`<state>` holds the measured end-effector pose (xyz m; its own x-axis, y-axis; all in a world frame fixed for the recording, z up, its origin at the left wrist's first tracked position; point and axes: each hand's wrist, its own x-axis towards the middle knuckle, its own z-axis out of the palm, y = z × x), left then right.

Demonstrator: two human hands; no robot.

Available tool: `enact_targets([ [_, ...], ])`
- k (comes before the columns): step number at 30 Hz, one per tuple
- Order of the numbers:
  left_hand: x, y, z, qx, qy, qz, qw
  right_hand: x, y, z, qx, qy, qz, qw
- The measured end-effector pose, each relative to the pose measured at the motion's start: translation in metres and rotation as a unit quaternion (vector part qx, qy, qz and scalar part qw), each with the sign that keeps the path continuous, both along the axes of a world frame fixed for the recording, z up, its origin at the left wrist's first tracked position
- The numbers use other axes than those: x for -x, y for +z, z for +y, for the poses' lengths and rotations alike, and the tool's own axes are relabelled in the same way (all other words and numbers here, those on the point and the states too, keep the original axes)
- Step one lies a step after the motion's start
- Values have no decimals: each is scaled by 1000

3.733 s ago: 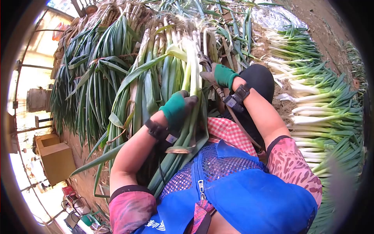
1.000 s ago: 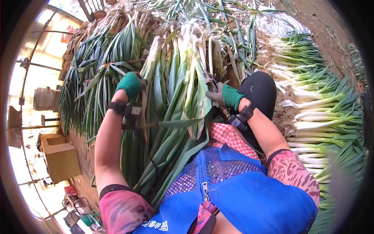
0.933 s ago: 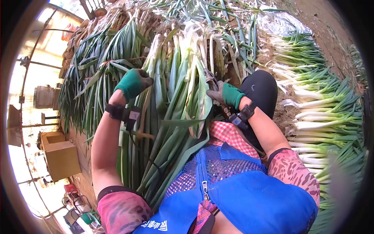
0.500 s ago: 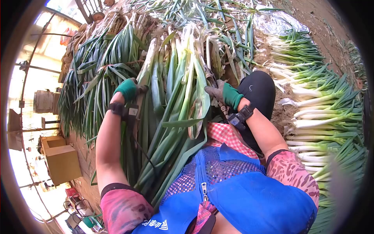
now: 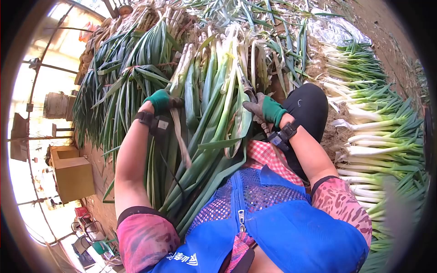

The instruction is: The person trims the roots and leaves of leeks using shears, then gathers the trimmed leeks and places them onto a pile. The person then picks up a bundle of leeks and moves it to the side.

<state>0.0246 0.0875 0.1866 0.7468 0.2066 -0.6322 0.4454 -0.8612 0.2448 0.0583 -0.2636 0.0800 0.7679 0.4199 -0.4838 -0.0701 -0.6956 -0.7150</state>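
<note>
A large heap of leeks (image 5: 200,95) lies across my lap, white ends away from me and green leaves toward me. My left hand (image 5: 164,102), in a green glove with dark fingers, is closed at the heap's left side. A limp, brownish leek leaf (image 5: 181,141) hangs from its fingers over the green leaves. On the heap's right side my right hand (image 5: 267,109), gloved the same way, is closed around a slim nozzle tool (image 5: 248,88) with a metal fitting. The tool points up toward the white stalks; its grip is partly hidden by my fingers.
Tied leek bundles (image 5: 132,82) stand at the left. Along the right lies a long row of cleaned leeks (image 5: 364,139), beside my bent knee (image 5: 307,107). Loose leaves and plastic sheeting (image 5: 339,29) lie at the far side. A yellowish box (image 5: 73,177) stands at the left.
My left hand has moved slightly right, and the brownish leaf now hangs from it. My right hand still grips the tool. The whole view has shifted a little.
</note>
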Motion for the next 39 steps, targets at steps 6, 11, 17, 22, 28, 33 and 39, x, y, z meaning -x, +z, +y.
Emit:
enact_targets([
  [6, 7, 67, -56, 274, 40, -96, 956, -3, -25, -5, -15, 123, -111, 986],
  [11, -46, 45, -84, 215, 11, -120, 969, -5, -18, 7, -86, -5, -18, 996],
  [17, -58, -50, -98, -13, -132, -52, 990, 56, 13, -17, -250, 32, -52, 966],
  [22, -33, -26, -100, 105, -73, -105, 986, 94, 39, -20, -136, 0, 22, 991],
  [28, -34, -46, -92, 46, -36, -114, 992, 76, 42, -18, -128, 117, -139, 975],
  [33, -30, -40, -98, 77, -17, -78, 994, 67, 23, -7, -77, 159, -243, 954],
  [39, -23, -57, -91, 82, -26, -98, 992, -13, 23, 27, -43, -26, 17, 999],
])
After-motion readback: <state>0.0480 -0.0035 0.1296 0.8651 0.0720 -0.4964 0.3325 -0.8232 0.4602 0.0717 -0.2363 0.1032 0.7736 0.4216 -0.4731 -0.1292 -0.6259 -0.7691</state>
